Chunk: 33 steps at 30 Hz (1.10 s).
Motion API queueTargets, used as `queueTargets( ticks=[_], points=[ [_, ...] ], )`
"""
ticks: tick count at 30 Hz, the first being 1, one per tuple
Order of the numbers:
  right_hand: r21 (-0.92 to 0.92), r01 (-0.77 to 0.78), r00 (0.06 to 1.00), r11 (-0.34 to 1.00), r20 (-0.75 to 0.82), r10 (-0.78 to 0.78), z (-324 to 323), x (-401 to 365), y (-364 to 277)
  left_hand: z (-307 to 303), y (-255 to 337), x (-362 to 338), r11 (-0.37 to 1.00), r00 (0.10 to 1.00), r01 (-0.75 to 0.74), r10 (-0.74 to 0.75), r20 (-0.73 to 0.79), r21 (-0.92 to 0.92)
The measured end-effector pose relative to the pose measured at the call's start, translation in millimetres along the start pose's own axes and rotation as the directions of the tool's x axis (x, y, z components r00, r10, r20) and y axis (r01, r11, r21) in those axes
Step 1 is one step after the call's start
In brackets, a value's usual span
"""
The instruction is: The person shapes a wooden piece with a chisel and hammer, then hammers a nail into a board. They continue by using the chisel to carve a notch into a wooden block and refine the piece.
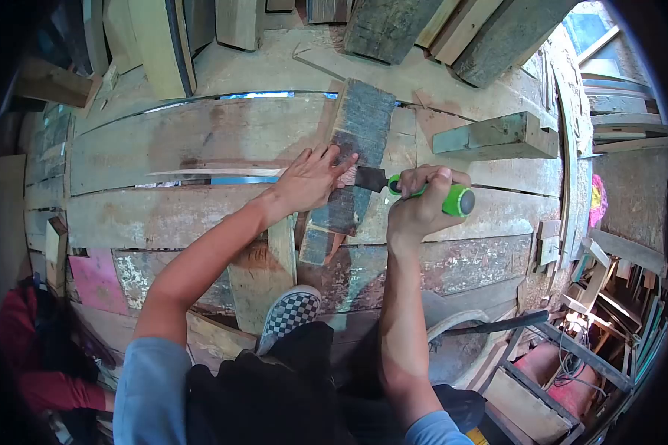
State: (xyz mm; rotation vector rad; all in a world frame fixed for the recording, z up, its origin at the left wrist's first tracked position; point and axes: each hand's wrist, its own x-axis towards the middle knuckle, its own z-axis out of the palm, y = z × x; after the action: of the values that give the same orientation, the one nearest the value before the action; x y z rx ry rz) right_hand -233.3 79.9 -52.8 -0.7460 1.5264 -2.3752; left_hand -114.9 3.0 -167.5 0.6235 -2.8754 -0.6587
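My right hand is wrapped round the green and black handle of a chisel, whose wide dark blade points left. The blade meets the end of a thin wooden strip on top of a weathered wooden block. My left hand presses the strip down on the block, its fingers close to the blade tip. From there the strip stretches left above the planks. The palm hides part of the strip, and the exact contact of the blade's edge is hard to make out.
Plank flooring with open gaps lies beneath. A squared timber rests at right, and thick beams stand along the top. My checkered shoe is near the block. Scrap wood fills the right; a person's dark red clothing shows lower left.
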Motion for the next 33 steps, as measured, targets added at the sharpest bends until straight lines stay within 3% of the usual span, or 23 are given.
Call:
queueTargets(
  ticks=[3, 9, 20, 24, 27, 33],
  points=[
    [-0.031, -0.023, 1.0, 0.999, -0.009, 0.022, -0.8, 12.5, 0.5, -6.1, 2.3, 1.5, 1.0, 0.995, 0.027, -0.026, 0.098, -0.004],
    [0.031, -0.122, 0.991, 0.992, -0.045, 0.123, -1.3, 34.9, 5.4, -6.8, 1.9, 0.1, 1.0, 0.999, -0.008, 0.007, 0.041, 0.017],
    [-0.023, -0.314, 0.948, 0.949, 0.05, 0.314, 12.4, 70.0, 19.1, 4.7, -3.0, -2.6, 0.999, 0.999, -0.027, 0.028, -0.038, 0.029],
    [-0.027, -0.315, 0.948, 0.949, 0.03, 0.316, 24.2, 63.5, 15.7, 0.5, -1.2, -1.1, 1.0, 1.0, -0.009, 0.009, 0.013, 0.007],
    [-0.109, -0.241, 0.96, 0.964, 0.117, 0.253, 25.5, 45.5, 11.1, -6.0, 1.9, -0.9, 1.0, 0.999, 0.01, -0.011, 0.035, 0.004],
    [-0.022, -0.073, 0.985, 0.997, 0.157, 0.075, 2.5, 14.4, 0.3, -1.4, 0.2, -1.4, 1.0, 1.0, -0.003, 0.003, -0.004, 0.011]
  ],
)
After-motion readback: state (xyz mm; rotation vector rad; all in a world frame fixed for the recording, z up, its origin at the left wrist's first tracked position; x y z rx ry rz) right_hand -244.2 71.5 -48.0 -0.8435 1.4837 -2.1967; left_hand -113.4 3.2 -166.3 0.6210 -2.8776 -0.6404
